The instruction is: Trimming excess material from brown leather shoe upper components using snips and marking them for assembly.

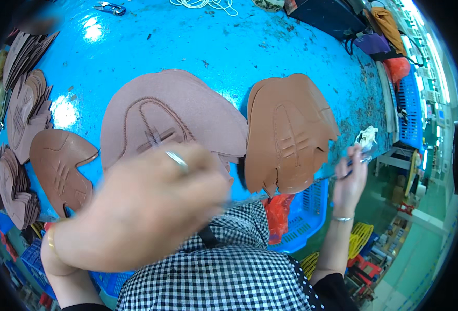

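Observation:
My left hand (161,202), with a ring and a bracelet, is large and smeared by motion above the table's front edge. Its fingertips are hidden over a mauve upper piece (172,88), whose fuzzy underside faces up and shows a curved stitched line. At the right edge of the table, my right hand (351,179) is closed round a small tool with dark blue and metal parts, apparently thread snips (365,157). Brown leather upper pieces (286,124) with short stitched bars lie between the two hands. Another brown upper piece (60,166) rests left of the left hand.
Stacked upper pieces (19,181) line the table's left side. Blue snips (110,8) and white cord (205,4) lie at the far edge. A white tangle (366,137) sits beyond my right hand. Below the table edge stands a blue basket (306,217) with a red bag (279,215).

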Motion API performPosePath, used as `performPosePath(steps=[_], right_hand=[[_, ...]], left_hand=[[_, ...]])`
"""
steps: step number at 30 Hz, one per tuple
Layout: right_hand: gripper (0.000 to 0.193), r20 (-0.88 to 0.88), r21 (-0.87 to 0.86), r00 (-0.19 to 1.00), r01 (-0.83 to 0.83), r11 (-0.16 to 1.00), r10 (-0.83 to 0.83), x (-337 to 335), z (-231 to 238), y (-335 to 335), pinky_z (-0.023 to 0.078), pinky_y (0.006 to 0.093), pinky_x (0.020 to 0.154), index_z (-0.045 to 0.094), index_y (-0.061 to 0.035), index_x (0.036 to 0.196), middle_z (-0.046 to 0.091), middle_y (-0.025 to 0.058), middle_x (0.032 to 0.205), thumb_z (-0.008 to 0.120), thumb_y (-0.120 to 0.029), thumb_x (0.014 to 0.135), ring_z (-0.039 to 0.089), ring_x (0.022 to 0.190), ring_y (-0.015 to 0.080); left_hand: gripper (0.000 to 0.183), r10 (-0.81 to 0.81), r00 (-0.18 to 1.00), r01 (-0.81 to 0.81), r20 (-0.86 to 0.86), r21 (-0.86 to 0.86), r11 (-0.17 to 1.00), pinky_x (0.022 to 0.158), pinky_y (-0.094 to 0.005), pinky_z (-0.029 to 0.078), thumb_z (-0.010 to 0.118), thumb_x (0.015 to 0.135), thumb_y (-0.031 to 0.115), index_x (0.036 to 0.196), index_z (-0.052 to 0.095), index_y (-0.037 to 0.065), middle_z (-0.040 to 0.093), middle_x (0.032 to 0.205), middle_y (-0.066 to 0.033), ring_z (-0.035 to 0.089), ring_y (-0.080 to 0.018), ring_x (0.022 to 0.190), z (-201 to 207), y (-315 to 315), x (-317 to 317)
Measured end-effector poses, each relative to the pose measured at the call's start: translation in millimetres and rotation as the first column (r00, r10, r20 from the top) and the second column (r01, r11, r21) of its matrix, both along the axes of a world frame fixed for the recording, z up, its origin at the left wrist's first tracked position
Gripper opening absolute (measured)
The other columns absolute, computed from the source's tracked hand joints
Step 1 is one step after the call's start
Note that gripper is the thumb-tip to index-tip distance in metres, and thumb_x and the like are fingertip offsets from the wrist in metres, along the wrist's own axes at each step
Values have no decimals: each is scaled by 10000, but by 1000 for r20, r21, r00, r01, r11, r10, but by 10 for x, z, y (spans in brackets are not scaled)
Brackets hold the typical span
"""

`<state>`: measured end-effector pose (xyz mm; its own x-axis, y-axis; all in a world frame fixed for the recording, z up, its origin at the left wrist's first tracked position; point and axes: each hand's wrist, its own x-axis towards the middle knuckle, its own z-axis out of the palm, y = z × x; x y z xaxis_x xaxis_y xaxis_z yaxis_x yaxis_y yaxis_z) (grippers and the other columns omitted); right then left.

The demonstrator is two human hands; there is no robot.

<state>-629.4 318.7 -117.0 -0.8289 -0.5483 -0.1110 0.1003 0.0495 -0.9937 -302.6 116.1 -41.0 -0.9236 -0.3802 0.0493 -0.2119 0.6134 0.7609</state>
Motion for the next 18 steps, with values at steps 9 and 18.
performPosePath(steps=[9,18], right_hand=[[242,-774,630,-26,-132,765,633,813,-215,-1191,416,407,762,576,-111,1081,556,98,930,479,-80,861,531,868,297],[324,-858,503,-108,20,864,502,29,10,-1508,415,418,730,576,-114,1132,565,103,932,522,-37,822,538,878,301]], left_hand=[[94,-201,975,220,90,-357,908,1113,-527,282,557,827,143,866,600,69,418,1416,-229,367,-370,1350,-803,836,-704],[100,-186,980,200,74,-382,902,1111,-504,306,562,801,139,790,595,45,353,1464,-239,370,-368,1347,-805,786,-712]])
